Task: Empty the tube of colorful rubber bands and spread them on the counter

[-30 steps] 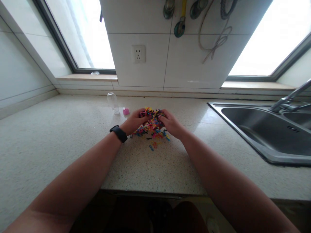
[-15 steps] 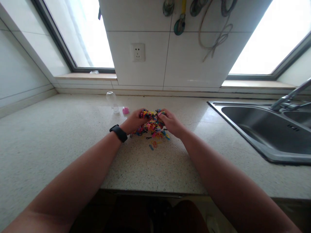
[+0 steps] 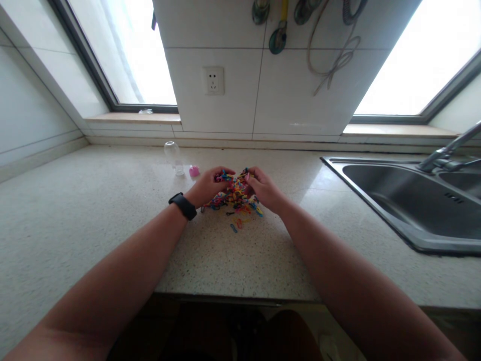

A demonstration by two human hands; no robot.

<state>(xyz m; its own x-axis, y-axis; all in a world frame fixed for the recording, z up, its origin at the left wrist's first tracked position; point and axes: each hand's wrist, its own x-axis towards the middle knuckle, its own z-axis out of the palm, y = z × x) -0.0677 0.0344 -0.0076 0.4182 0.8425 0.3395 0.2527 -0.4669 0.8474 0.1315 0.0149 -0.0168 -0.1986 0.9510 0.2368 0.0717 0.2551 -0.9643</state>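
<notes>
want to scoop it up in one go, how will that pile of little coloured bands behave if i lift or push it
The pile of coloured bands is many tiny loose loops, so it probably sags and sheds pieces when lifted; a few strays already lie apart on the countertop. It looks light, so a push likely spreads it rather than sliding it whole.

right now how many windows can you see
2: left window above the left sill, and right window above the sink. Both run past the frame edge.
</notes>
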